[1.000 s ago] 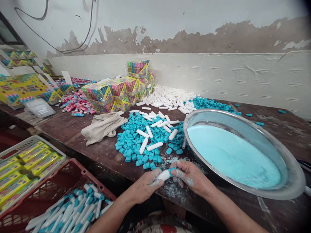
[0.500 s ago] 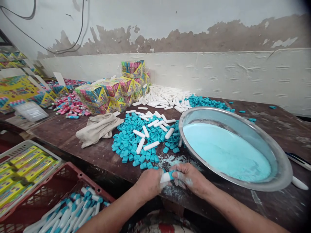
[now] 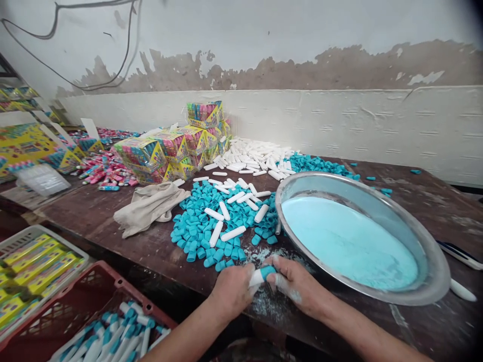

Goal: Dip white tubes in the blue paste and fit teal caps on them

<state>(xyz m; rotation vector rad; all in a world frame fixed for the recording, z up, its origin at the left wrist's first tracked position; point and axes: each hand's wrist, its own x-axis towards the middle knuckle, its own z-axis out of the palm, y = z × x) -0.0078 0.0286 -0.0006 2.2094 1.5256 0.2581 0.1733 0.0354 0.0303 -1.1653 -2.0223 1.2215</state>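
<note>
1. Counter point(image 3: 90, 212): bowl point(image 3: 433, 276) at right.
2. Left hand point(image 3: 233, 290), near: fingers closed around a stick point(image 3: 255, 279).
3. Right hand point(image 3: 302, 289): fingers pinch its blue cap point(image 3: 268, 272).
4. Stick: over the counter's near edge.
5. Cap: seems to be going on; needs a snug push.

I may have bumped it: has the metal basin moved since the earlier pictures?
No, not visibly. The metal basin sits just as before against the pale streak on the table; the whole view has shifted instead.
</note>
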